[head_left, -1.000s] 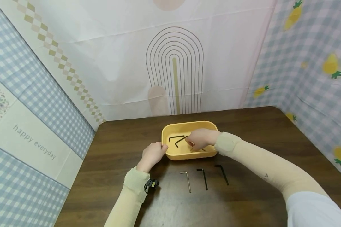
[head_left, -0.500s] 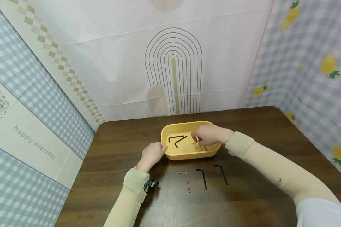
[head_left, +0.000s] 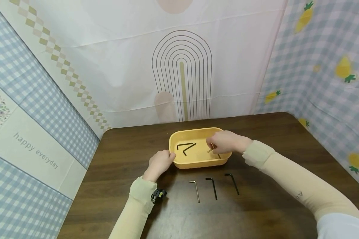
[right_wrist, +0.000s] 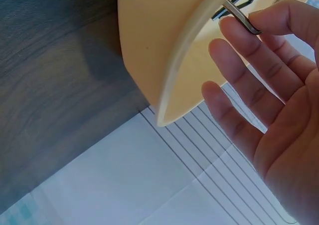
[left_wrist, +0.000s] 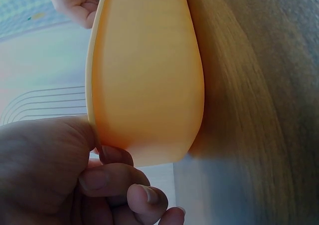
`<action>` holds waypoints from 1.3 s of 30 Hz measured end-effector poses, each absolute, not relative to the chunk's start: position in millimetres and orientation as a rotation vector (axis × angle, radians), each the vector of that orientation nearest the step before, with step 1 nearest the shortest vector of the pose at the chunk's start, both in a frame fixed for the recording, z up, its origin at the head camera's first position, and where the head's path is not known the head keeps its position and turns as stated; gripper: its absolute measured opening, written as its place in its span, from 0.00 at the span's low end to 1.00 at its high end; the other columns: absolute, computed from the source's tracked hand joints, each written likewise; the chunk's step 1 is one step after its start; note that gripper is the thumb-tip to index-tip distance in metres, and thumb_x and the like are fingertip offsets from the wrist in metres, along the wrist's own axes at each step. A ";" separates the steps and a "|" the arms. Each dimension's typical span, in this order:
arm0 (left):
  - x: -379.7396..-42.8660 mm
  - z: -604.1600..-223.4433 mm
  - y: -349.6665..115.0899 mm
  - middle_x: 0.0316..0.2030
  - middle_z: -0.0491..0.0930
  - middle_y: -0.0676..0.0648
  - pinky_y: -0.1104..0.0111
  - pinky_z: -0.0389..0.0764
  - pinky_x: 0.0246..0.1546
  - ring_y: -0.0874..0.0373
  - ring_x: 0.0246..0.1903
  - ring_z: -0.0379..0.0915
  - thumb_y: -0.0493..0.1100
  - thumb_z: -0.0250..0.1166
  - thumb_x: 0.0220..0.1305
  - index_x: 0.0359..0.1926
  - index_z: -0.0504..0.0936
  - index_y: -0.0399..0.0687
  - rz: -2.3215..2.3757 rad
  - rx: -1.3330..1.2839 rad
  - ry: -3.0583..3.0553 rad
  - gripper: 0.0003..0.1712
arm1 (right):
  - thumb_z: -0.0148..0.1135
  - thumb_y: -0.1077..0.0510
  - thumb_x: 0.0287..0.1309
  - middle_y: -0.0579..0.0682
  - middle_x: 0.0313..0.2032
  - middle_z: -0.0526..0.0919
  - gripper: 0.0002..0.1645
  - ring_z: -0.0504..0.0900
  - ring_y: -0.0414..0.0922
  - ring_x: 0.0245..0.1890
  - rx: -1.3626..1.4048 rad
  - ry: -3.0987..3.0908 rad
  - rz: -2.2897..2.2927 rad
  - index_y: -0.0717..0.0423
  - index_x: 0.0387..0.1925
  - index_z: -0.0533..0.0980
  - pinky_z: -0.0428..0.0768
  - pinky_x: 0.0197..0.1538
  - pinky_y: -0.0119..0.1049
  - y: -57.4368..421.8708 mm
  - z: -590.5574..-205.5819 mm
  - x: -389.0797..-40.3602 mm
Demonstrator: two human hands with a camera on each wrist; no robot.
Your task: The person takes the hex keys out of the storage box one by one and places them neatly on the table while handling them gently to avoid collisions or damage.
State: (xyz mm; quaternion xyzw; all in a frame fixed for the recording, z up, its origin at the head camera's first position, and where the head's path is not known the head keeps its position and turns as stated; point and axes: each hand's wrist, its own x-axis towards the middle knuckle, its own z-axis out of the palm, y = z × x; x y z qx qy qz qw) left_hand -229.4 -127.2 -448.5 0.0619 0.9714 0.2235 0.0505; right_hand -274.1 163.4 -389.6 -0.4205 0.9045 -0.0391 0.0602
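Note:
A yellow plastic basket stands on the dark wooden table. My left hand pinches its left rim between thumb and forefinger, the other fingers curled below, as the left wrist view shows. Inside the basket, toward the right end, my right hand pinches a silver hex key between thumb and forefinger; its other fingers are spread loosely. Two black L-shaped hex keys, an upper one and a slanted one, lie on the basket's floor at left. Part of another dark key shows beneath the right hand.
In front of the basket, a silver hex key, a black hex key and another black one lie spaced in a row on the table. A printed cloth hangs behind the table's far edge.
My right hand has shifted rightward inside the basket, and the hex key in its fingers has moved with it. The left hand keeps its grip on the rim.

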 end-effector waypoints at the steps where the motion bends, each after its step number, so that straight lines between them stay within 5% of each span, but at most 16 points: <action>1: -229.5 -448.3 -127.1 0.17 0.65 0.50 0.65 0.62 0.20 0.55 0.17 0.61 0.50 0.49 0.69 0.19 0.68 0.50 0.680 0.188 2.958 0.21 | 0.66 0.60 0.52 0.38 0.22 0.74 0.08 0.70 0.38 0.23 -1.271 2.742 -0.121 0.47 0.27 0.74 0.71 0.28 0.36 164.7 -389.7 -273.7; 18: -229.8 -446.5 -126.2 0.17 0.62 0.50 0.64 0.62 0.21 0.55 0.18 0.61 0.50 0.48 0.68 0.18 0.66 0.51 0.673 0.188 2.970 0.20 | 0.63 0.63 0.55 0.40 0.23 0.73 0.04 0.68 0.37 0.21 -1.201 2.737 -0.205 0.54 0.31 0.76 0.70 0.28 0.34 185.1 -384.2 -265.2; 30: -228.3 -447.9 -125.9 0.17 0.64 0.50 0.63 0.63 0.21 0.54 0.18 0.63 0.50 0.48 0.68 0.19 0.67 0.51 0.669 0.182 2.968 0.20 | 0.67 0.63 0.57 0.37 0.24 0.76 0.10 0.69 0.36 0.22 -1.233 2.786 -0.313 0.47 0.28 0.75 0.72 0.30 0.35 192.5 -382.8 -262.0; 39: -229.0 -448.6 -126.4 0.17 0.64 0.50 0.63 0.64 0.20 0.54 0.18 0.63 0.50 0.49 0.68 0.18 0.67 0.51 0.665 0.183 2.972 0.20 | 0.68 0.61 0.58 0.38 0.26 0.79 0.08 0.72 0.36 0.23 -1.205 2.927 -0.363 0.46 0.30 0.76 0.73 0.30 0.38 199.8 -347.8 -262.2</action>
